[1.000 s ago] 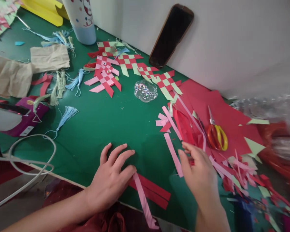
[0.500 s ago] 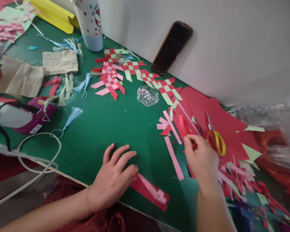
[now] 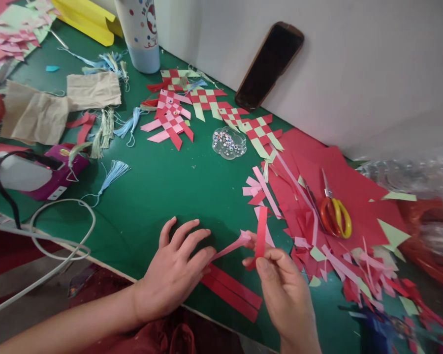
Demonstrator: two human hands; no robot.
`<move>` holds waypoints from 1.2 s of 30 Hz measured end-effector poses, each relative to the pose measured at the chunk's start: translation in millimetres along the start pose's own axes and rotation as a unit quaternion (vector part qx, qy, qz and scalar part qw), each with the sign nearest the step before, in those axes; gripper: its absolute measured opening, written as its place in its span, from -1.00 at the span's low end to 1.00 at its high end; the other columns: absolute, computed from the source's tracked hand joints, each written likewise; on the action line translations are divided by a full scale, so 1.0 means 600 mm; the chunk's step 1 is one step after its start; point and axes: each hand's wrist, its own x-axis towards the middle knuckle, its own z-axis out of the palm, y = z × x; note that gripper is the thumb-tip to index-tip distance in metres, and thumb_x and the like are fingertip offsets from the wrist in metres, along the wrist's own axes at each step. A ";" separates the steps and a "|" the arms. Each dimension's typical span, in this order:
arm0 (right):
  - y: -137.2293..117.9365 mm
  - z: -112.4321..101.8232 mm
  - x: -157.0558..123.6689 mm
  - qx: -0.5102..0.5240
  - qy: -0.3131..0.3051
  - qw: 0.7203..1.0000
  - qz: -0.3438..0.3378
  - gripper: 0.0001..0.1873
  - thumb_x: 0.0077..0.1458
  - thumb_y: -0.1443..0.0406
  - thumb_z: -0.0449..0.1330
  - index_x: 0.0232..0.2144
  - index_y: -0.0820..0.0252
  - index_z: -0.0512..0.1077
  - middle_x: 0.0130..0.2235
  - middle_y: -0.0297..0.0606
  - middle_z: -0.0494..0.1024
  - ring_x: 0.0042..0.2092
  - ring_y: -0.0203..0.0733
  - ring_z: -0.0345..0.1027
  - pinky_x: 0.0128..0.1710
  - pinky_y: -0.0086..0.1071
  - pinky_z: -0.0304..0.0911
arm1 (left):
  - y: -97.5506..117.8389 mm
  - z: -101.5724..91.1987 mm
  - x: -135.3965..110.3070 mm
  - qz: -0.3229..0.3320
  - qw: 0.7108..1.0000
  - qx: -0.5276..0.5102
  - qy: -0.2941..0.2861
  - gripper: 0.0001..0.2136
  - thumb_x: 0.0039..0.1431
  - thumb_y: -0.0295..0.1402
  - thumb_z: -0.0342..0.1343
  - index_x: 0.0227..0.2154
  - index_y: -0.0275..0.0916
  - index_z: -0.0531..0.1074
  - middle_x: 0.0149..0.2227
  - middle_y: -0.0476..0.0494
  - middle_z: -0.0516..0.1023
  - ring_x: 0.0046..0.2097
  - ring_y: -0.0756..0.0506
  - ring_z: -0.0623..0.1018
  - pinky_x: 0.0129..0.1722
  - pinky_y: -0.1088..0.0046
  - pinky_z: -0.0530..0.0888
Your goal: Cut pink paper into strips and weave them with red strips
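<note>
My left hand [image 3: 175, 270] lies on the green table [image 3: 162, 187] near its front edge, fingers spread. It rests on one end of two red paper strips [image 3: 234, 292] lying side by side. From beside its thumb a pink paper strip [image 3: 229, 248] rises off the red ones, and its folded tip is at my right forefinger. My right hand [image 3: 286, 282] pinches a short red paper strip [image 3: 261, 228] upright between thumb and fingers. Behind that strip, loose pink strips [image 3: 266, 191] lie on the table.
Scissors [image 3: 334, 216] lie on red paper [image 3: 369, 196] among scraps at right. Behind are woven paper fish [image 3: 173, 123], a clear dish of small beads [image 3: 229, 142], a phone [image 3: 269, 64] against the wall and a bottle [image 3: 142, 39]. Tassels [image 3: 112, 179] and a white cable [image 3: 90, 221] lie left.
My right hand has come back from the scrap pile toward my left hand, bringing a red strip. The pink strip's end has lifted from the red strips. My left hand has stayed put.
</note>
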 end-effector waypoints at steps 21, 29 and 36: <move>-0.047 0.008 0.006 -0.259 0.084 0.902 -0.334 -0.73 0.06 0.52 0.25 -0.25 0.07 0.47 -0.31 -0.27 0.58 -0.28 -0.14 0.49 -0.29 -0.23 0.44 | 0.001 0.000 0.001 -0.014 1.000 -0.016 0.007 -0.80 0.26 -0.29 0.18 -0.09 -0.18 0.44 0.08 -0.12 0.51 0.22 -0.24 0.35 0.32 -0.04 -0.02; -0.049 -0.014 -0.032 -0.201 0.075 0.951 -0.221 -0.83 0.12 0.43 0.21 -0.28 0.04 0.45 -0.12 -0.18 0.54 -0.17 -0.07 0.46 -0.25 -0.16 0.42 | -0.001 0.000 -0.001 0.020 1.000 0.013 0.008 -0.93 0.29 -0.31 0.12 -0.32 -0.11 0.48 0.10 -0.09 0.44 0.25 -0.25 0.29 0.29 -0.13 0.01; -0.059 -0.045 -0.038 -0.236 0.051 0.940 -0.240 -0.87 0.13 0.41 0.20 -0.32 0.04 0.41 -0.16 -0.19 0.50 -0.11 -0.03 0.41 -0.16 -0.13 0.37 | 0.002 -0.001 0.002 0.010 1.000 0.007 0.010 -0.97 0.27 -0.32 0.15 -0.27 -0.12 0.46 0.07 -0.10 0.47 0.22 -0.24 0.33 0.29 -0.11 0.02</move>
